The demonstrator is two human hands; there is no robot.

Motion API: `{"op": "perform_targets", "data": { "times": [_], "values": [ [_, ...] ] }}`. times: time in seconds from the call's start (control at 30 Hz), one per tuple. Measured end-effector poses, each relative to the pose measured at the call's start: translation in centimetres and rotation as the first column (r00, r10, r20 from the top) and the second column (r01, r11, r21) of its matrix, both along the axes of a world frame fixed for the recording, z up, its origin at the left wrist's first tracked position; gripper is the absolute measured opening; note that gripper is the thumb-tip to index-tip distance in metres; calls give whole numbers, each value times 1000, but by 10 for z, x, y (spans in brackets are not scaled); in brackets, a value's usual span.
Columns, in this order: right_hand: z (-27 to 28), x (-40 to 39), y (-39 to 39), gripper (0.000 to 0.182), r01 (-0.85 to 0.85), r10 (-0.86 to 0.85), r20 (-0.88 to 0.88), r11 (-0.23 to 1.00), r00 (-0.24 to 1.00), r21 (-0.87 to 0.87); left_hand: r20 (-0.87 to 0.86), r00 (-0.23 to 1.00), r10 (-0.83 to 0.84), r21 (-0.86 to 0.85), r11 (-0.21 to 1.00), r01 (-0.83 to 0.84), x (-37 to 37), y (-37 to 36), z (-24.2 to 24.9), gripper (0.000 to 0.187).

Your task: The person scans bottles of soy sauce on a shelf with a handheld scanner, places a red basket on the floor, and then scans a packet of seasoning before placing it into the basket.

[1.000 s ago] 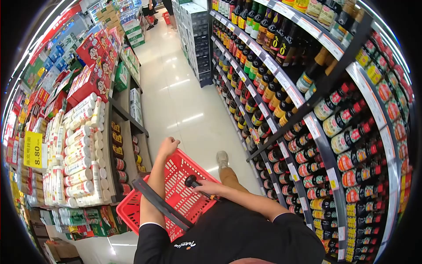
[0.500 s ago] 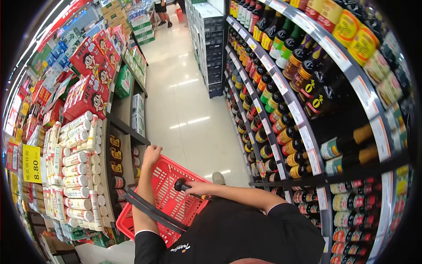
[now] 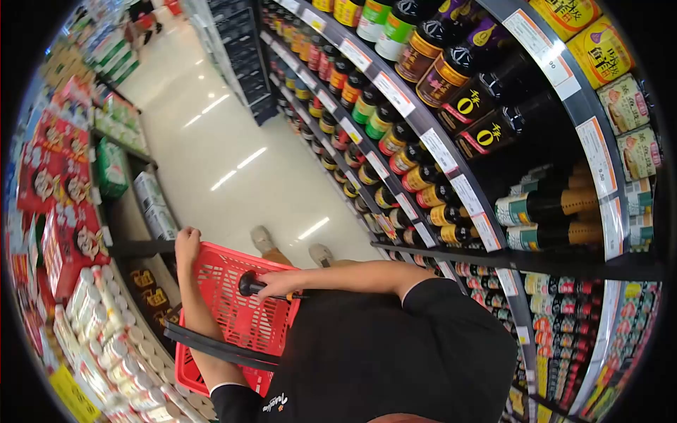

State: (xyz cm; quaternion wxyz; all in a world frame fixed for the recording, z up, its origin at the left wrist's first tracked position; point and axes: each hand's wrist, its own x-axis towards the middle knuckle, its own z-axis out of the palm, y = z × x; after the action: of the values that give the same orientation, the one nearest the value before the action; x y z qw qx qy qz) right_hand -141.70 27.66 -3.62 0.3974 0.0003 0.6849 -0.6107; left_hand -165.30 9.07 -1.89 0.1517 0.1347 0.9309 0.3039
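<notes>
My left hand [image 3: 187,245] is closed at the far left corner of a red plastic shopping basket [image 3: 243,321], its fingers around the rim. The basket's black handle [image 3: 218,347] crosses over my left forearm. My right hand [image 3: 277,284] is wrapped around a dark bottle [image 3: 249,283], held over the basket in front of my black shirt. One dark rounded end of the bottle shows on the left; a small orange part peeks out beneath my hand. The bottle's label is hidden. Through the slots, the basket's visible floor shows no goods.
On the right, curved shelves hold several rows of sauce bottles [image 3: 488,134] above price tags [image 3: 438,149]. White-wrapped rolls [image 3: 113,345] and red boxes [image 3: 70,243] are stacked on the left. A shiny tiled aisle [image 3: 211,158] runs ahead, with people's legs far off.
My view has turned right and come closer to the sauce shelves. Both my shoes now show on the floor. The bottle stays in my right hand over the basket.
</notes>
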Motion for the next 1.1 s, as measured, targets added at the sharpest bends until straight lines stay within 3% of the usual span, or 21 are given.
{"op": "perform_targets", "data": {
  "times": [0.17,0.3,0.43,0.5,0.6,0.77,1.1],
  "values": [
    [1,-61,4,61,158,-158,26,987,987,0,-32,992,-121,-2,993,121,-78,52,3,35],
    [6,-141,-9,56,361,-361,-40,932,932,7,24,958,-284,42,958,283,-184,82,4,39],
    [16,-186,-20,58,425,-423,-40,903,905,68,29,941,-337,88,939,334,-230,89,6,40],
    [22,-199,-19,62,456,-456,-4,890,890,10,59,925,-376,131,921,366,-246,100,4,40],
    [22,-211,-23,63,509,-513,26,855,858,97,129,887,-444,131,894,429,-262,119,-6,40],
    [7,-227,-23,57,633,-636,-5,767,771,108,92,832,-548,143,834,533,-281,151,-21,39],
    [3,-281,26,70,638,-638,0,769,770,37,48,810,-584,87,811,579,-334,211,-8,40]
  ]
}}
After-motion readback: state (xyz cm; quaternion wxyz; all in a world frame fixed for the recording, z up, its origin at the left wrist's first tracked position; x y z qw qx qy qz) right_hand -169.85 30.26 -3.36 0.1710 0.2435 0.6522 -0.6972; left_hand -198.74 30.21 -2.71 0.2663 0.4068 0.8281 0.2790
